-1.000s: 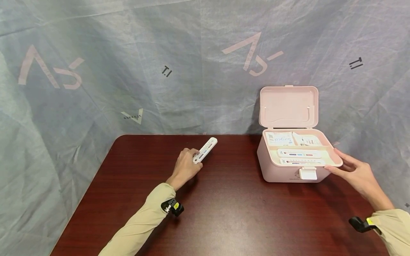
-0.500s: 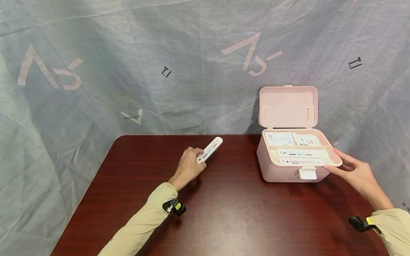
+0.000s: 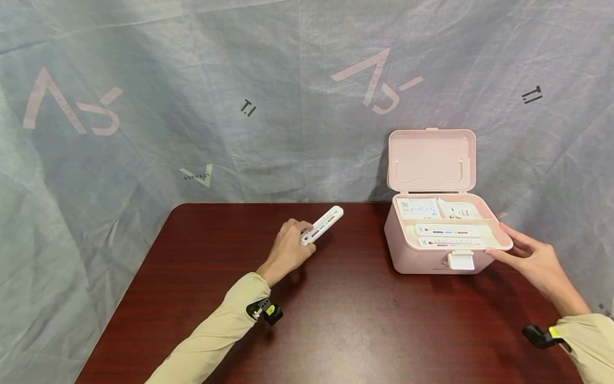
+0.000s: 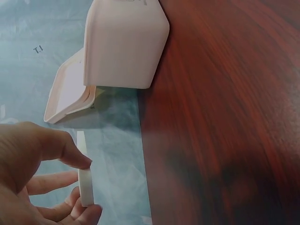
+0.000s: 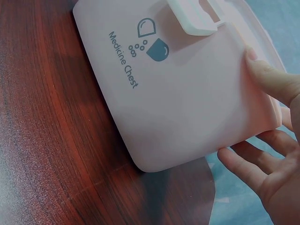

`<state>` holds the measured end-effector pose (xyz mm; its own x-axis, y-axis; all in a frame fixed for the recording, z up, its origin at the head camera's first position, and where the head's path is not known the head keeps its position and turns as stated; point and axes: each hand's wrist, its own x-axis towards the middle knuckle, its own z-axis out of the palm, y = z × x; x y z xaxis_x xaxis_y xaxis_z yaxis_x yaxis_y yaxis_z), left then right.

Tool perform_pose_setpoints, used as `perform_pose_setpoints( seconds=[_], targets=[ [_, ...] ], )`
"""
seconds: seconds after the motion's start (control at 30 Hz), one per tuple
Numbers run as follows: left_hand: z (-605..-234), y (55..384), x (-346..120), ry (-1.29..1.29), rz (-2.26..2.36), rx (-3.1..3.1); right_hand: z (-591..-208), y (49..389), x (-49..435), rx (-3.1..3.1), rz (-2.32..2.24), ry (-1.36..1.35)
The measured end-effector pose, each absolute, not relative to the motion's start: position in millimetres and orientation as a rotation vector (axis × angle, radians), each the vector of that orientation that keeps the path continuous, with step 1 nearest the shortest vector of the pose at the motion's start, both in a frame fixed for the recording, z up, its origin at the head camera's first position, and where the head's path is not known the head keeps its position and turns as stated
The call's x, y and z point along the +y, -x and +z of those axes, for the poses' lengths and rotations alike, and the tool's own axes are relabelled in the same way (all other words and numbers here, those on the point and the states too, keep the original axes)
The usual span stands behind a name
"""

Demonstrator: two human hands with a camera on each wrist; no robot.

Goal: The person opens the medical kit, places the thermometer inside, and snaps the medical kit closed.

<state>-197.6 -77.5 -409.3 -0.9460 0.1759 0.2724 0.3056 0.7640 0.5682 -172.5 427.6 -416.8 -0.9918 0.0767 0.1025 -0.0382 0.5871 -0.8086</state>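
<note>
White strip (image 3: 323, 225) in left hand (image 3: 288, 248), left of pink chest (image 3: 438, 261)

The fingers cover the strip's near end; the left wrist view gives it only edge-on, and its printing is too small to read. Left fingers pinch it narrowly over the table (image 3: 360, 330), slanting away toward the chest. It is slim and round-ended, with a scale and coloured blocks. The right hand (image 3: 534, 258) holds the chest's corner, thumb on front, fingers at the side. The lid (image 3: 431, 160) stands open. A divider separates rear packets (image 3: 418, 208) from two similar strips (image 3: 448, 230); the front rim partly hides the nearer one.
</note>
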Motion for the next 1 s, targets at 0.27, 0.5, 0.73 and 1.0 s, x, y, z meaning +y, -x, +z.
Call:
perform_pose_setpoints(
  seconds=[0.27,0.5,0.73,1.0],
  targets=[
    [-403.8,198.3,-66.0,0.425,-0.961,-2.756,-417.2,172.0,428.7,-2.684,1.369,0.042],
    [-398.3,197.9,-55.4,0.487,-0.944,-2.753,-418.5,172.6,428.8,-2.671,1.381,0.032],
    [-392.9,197.0,-48.3,0.524,-0.956,-2.751,-417.8,174.8,427.4,-2.681,1.345,0.052],
    [-390.2,196.8,-35.7,0.615,-0.951,-2.72,-418.1,172.7,427.8,-2.686,1.348,0.052]
  ],
)
